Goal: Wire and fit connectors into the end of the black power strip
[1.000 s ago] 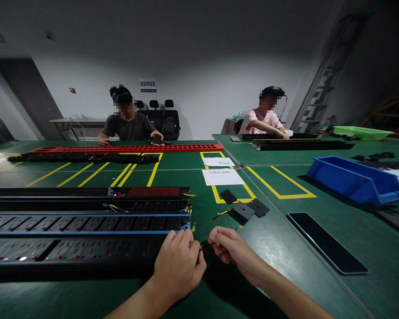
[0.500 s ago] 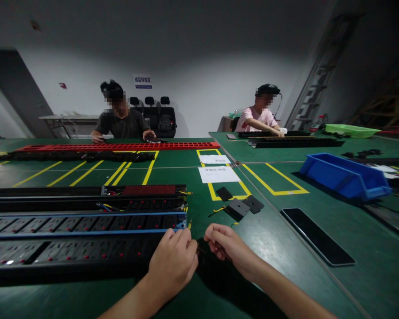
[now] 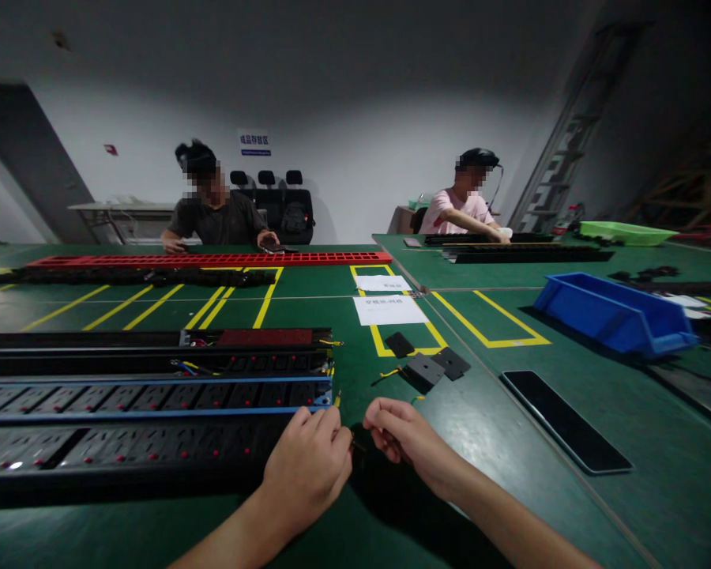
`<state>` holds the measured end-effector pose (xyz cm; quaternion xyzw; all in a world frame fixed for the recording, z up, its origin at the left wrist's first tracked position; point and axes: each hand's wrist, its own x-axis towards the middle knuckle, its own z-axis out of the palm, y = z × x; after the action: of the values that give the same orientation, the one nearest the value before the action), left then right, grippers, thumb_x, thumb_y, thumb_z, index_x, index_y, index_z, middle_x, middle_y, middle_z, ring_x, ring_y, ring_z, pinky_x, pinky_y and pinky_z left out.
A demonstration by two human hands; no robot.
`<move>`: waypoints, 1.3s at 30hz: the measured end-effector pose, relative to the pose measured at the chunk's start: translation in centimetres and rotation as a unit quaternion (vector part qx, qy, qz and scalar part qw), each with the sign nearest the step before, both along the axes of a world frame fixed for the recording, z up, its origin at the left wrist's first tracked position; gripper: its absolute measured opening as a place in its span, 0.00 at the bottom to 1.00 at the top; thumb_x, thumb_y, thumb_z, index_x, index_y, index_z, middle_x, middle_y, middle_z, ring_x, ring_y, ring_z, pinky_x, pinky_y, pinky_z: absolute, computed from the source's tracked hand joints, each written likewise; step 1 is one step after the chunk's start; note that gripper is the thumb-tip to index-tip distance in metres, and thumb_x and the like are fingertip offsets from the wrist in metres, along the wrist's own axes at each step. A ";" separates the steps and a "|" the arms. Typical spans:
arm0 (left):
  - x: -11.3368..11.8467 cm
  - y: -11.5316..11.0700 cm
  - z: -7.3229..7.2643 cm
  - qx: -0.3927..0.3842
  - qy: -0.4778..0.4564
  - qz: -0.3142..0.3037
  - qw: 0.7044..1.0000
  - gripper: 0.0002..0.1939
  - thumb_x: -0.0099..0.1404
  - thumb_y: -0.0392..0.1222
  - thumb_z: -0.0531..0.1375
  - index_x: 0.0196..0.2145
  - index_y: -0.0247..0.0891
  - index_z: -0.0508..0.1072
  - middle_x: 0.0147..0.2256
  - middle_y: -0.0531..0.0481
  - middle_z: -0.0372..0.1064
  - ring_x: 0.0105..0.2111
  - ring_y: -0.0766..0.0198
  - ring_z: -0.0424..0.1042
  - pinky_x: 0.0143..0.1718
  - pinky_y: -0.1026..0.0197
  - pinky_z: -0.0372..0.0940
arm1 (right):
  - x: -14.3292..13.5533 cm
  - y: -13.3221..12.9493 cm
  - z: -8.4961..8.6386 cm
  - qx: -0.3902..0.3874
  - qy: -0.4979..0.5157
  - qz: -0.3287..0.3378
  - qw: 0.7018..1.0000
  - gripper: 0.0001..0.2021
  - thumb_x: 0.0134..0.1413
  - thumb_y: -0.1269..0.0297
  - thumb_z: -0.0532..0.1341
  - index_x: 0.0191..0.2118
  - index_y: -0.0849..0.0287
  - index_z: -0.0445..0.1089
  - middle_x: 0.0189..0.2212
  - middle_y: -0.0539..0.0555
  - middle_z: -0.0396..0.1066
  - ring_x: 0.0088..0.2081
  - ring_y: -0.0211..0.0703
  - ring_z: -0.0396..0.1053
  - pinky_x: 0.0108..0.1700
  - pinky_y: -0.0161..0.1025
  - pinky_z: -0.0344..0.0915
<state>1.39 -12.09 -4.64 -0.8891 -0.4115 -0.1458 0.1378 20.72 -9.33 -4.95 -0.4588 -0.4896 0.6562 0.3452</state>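
Observation:
My left hand (image 3: 309,460) is closed at the right end of the nearest black power strip (image 3: 154,457), its curled fingers hiding that end. A small dark piece, too dim to name, shows at its fingertips. Just to the right, my right hand (image 3: 398,431) is closed in a pinch, and whatever lies in it is hidden. Behind the near strip lies a blue-edged power strip (image 3: 142,397) with a row of sockets. A yellow wire end (image 3: 337,399) sticks out at its right end, above my left knuckles.
Dark square plates (image 3: 425,371) lie beyond my right hand. A phone-like black slab (image 3: 566,420) and a blue bin (image 3: 616,314) are to the right. Paper labels (image 3: 389,310) lie mid-table. Across it, two people work by a red slotted rail (image 3: 213,259) and black rails (image 3: 527,256).
Both my hands stay almost in place, the left fingers still together and the right still pinched. The person at the far left has tilted the dark item in hand flatter.

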 end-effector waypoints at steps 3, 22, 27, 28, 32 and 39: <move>0.0 -0.1 0.0 0.002 -0.003 0.001 1.000 0.03 0.65 0.37 0.58 0.32 0.39 0.69 0.33 0.49 0.67 0.34 0.56 0.68 0.36 0.55 0.57 | 0.0 0.0 0.1 -0.001 0.002 0.001 1.000 0.12 0.51 0.53 0.63 0.29 0.57 0.67 0.18 0.44 0.60 0.20 0.32 0.53 0.23 0.33 0.46; -0.2 0.0 -0.1 -0.014 0.001 0.003 1.000 0.03 0.66 0.37 0.59 0.32 0.40 0.70 0.33 0.49 0.67 0.34 0.56 0.67 0.36 0.54 0.56 | 0.1 -0.1 0.2 -0.006 0.005 0.002 1.000 0.12 0.52 0.54 0.63 0.29 0.58 0.67 0.19 0.45 0.61 0.20 0.32 0.54 0.24 0.33 0.47; -0.1 0.1 -0.2 -0.007 -0.003 -0.001 1.000 0.03 0.65 0.37 0.60 0.32 0.39 0.69 0.33 0.49 0.68 0.34 0.57 0.67 0.36 0.55 0.56 | 0.1 -0.1 0.2 -0.009 -0.003 0.007 1.000 0.12 0.52 0.53 0.62 0.29 0.58 0.67 0.19 0.45 0.62 0.20 0.32 0.54 0.24 0.33 0.47; -0.1 0.2 -0.2 -0.007 -0.002 -0.001 1.000 0.03 0.65 0.38 0.60 0.32 0.39 0.69 0.33 0.49 0.68 0.34 0.57 0.67 0.36 0.55 0.55 | 0.1 -0.1 0.2 -0.009 -0.004 0.008 1.000 0.12 0.52 0.53 0.62 0.29 0.58 0.67 0.19 0.45 0.62 0.21 0.32 0.54 0.24 0.33 0.47; -0.1 0.3 -0.2 -0.012 0.002 -0.001 1.000 0.04 0.65 0.38 0.60 0.32 0.39 0.69 0.33 0.49 0.67 0.34 0.57 0.67 0.36 0.55 0.55 | 0.1 -0.1 0.2 -0.010 -0.006 0.010 1.000 0.12 0.52 0.54 0.62 0.30 0.58 0.67 0.19 0.45 0.62 0.21 0.32 0.54 0.24 0.33 0.47; -0.3 0.3 -0.4 -0.015 0.016 -0.005 1.000 0.04 0.67 0.38 0.58 0.33 0.40 0.69 0.34 0.49 0.67 0.35 0.55 0.67 0.36 0.53 0.56 | 0.2 -0.1 0.1 -0.005 -0.004 0.014 1.000 0.11 0.52 0.54 0.61 0.29 0.58 0.67 0.19 0.45 0.62 0.20 0.32 0.54 0.24 0.33 0.48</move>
<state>1.12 -11.82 -5.03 -0.8952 -0.4072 -0.1257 0.1304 20.88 -9.45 -4.81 -0.4561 -0.4938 0.6616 0.3323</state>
